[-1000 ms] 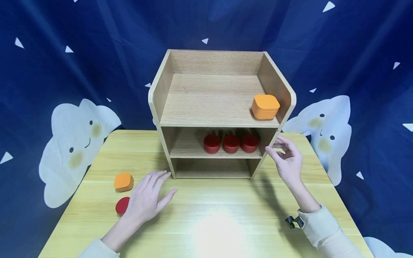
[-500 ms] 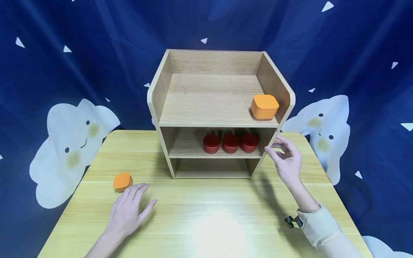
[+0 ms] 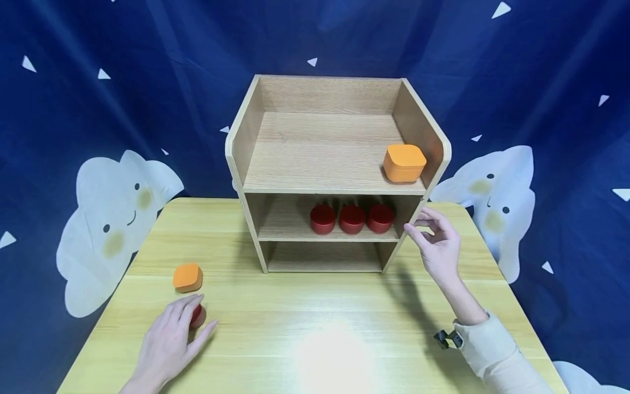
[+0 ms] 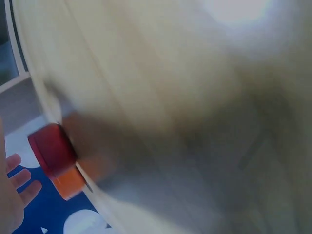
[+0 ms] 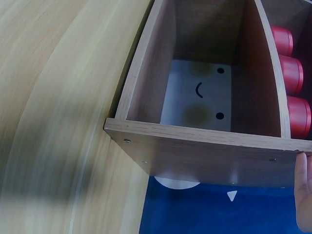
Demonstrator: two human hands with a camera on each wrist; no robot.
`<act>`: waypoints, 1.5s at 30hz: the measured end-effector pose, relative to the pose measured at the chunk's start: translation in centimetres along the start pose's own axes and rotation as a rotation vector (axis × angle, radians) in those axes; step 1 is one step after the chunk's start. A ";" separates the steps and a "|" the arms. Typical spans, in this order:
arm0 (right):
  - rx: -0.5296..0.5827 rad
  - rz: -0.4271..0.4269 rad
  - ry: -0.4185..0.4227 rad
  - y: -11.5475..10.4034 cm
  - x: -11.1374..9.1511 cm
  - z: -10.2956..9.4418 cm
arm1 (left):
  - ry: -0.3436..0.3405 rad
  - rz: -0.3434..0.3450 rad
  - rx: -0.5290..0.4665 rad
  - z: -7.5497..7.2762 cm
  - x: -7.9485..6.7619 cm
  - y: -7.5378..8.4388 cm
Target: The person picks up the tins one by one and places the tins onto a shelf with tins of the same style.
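My left hand (image 3: 167, 339) is over the left of the table, fingers spread, beside a red round container (image 3: 198, 316) that it partly covers. In the left wrist view, its fingertips (image 4: 30, 192) show apart from that red container. A rounded orange box (image 3: 187, 277) sits just beyond it. Over on the right, my right hand (image 3: 439, 246) holds the side of a wooden shelf (image 3: 325, 156), thumb at the front edge and fingers curved against the outer face. The right wrist view shows fingertips (image 5: 302, 168) right at that panel's edge.
A second orange box (image 3: 404, 162) stands at the right of the shelf's top level. On the middle level, three red round containers (image 3: 351, 219) form a row toward the right. A blue curtain (image 3: 197, 71) hangs behind the wooden table (image 3: 275, 339).
My left hand has moved left and nearer, from in front of the shelf to beside the red container. The right hand stays in place against the shelf.
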State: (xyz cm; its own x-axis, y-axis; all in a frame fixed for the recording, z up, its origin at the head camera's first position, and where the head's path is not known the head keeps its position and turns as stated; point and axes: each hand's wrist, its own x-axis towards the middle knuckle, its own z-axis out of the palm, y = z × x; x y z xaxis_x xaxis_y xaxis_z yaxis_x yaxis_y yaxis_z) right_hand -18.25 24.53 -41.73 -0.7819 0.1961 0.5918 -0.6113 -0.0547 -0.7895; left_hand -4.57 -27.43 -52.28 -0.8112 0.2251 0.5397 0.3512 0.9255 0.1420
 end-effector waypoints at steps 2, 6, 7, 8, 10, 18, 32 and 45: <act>-0.008 0.003 -0.003 -0.1 0.0 0.0 | -0.022 -0.016 0.014 0.0 -0.3 -0.5; 0.015 -0.002 -0.011 -0.1 0.0 0.0 | -0.013 -0.024 0.036 -0.1 -0.8 -1.4; 0.013 -0.003 -0.012 -0.1 0.0 0.0 | -0.009 -0.023 0.042 -0.1 -0.9 -1.5; 0.014 -0.003 -0.013 -0.1 0.0 0.0 | -0.011 -0.026 0.049 -0.1 -1.0 -1.6; 0.016 -0.001 -0.012 -0.1 0.0 0.0 | -0.021 -0.031 0.056 -0.2 -1.1 -1.9; -0.010 0.004 -0.003 0.0 0.1 0.0 | -0.033 -0.013 0.078 -0.4 -1.5 -2.5; -0.021 0.008 0.009 0.1 0.0 -0.1 | -0.076 -0.019 0.115 -0.4 -2.4 -3.2; 0.018 -0.013 -0.010 0.2 0.0 -0.1 | -0.044 -0.019 0.093 -0.4 -1.8 -3.1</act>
State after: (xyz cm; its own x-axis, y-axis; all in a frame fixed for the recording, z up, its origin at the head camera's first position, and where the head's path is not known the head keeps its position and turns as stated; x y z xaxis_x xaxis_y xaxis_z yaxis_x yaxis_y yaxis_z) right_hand -18.38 24.59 -41.84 -0.7752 0.1869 0.6034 -0.6231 -0.0697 -0.7790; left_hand -4.02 -30.81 -53.30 -0.8380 0.2187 0.5000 0.2925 0.9535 0.0732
